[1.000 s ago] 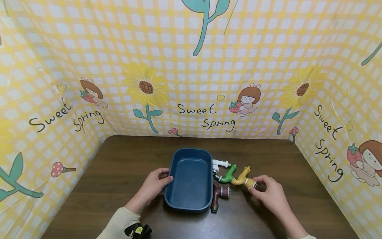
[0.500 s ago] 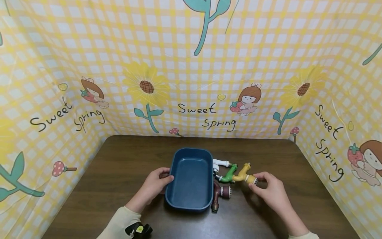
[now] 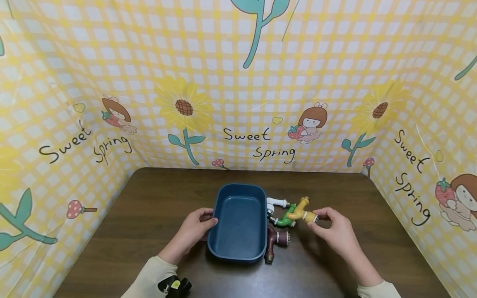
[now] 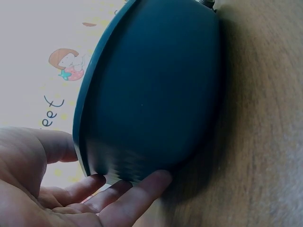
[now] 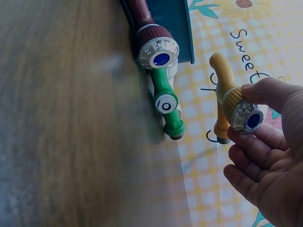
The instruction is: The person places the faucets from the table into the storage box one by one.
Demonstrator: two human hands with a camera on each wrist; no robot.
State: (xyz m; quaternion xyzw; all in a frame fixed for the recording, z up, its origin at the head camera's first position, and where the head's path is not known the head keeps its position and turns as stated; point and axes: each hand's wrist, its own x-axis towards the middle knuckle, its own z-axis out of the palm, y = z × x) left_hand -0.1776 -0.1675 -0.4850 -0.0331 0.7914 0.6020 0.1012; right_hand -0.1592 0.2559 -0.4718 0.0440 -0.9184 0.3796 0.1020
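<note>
My left hand (image 3: 191,231) holds the near-left side of a dark blue plastic tub (image 3: 238,225), thumb at the rim. In the left wrist view its fingers (image 4: 137,198) lie against the tub's outer wall. My right hand (image 3: 338,231) pinches a yellow tap (image 3: 297,213) by its ribbed knob, thumb on one side and fingers on the other. The right wrist view shows this yellow tap (image 5: 225,75) raised off the table, its blue-centred knob end facing the camera. Partly behind it in the head view lies a green tap (image 3: 284,221), right of the tub.
Also along the tub's right side lie a white tap (image 3: 277,203) and a maroon tap (image 3: 270,246) with a ribbed knob. All this is on a dark wooden table (image 3: 156,194). Yellow checked cloth (image 3: 242,91) hangs around its back and sides.
My right hand has lifted the yellow tap up from beside the green one and slightly left, so it now overlaps the green tap. The left hand stays on the tub.
</note>
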